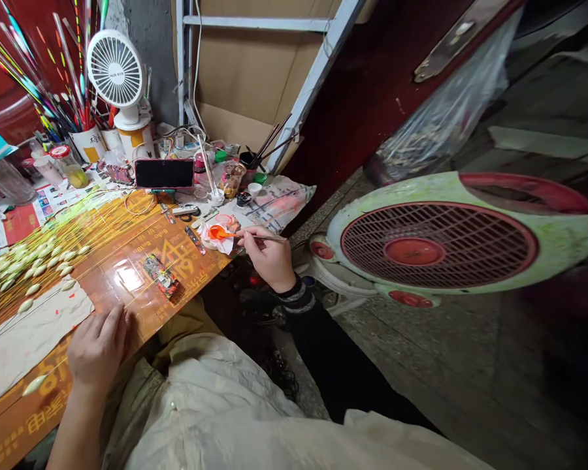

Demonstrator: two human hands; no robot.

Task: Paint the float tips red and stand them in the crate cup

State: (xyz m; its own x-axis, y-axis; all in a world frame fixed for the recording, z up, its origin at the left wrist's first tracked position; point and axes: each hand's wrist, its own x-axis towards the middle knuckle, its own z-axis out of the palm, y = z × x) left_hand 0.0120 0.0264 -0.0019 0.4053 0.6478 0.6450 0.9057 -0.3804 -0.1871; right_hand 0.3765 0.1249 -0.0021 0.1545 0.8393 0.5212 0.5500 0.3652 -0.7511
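Observation:
My right hand (269, 258) is closed around the thin handle of a paintbrush (240, 235). Its tip rests in bright orange paint (219, 232) in a small dish, with crumpled white tissue about it. On the near side of the table, my left hand (98, 343) has its fingers curled round the thin stem of a fishing float (35, 385), whose pale oval body lies to the left. The stem seems to run on towards a paint-crusted block (161, 275). Beside this hand lies a pale cloth (39, 336) with orange specks.
Many pale floats (29, 267) with long stems cover the table's left. Behind stand a phone (164, 173), a small white fan (117, 72), paint jars and a cup of coloured sticks (88, 143). A larger green-and-red fan (436, 241) stands on the right, beyond the table edge.

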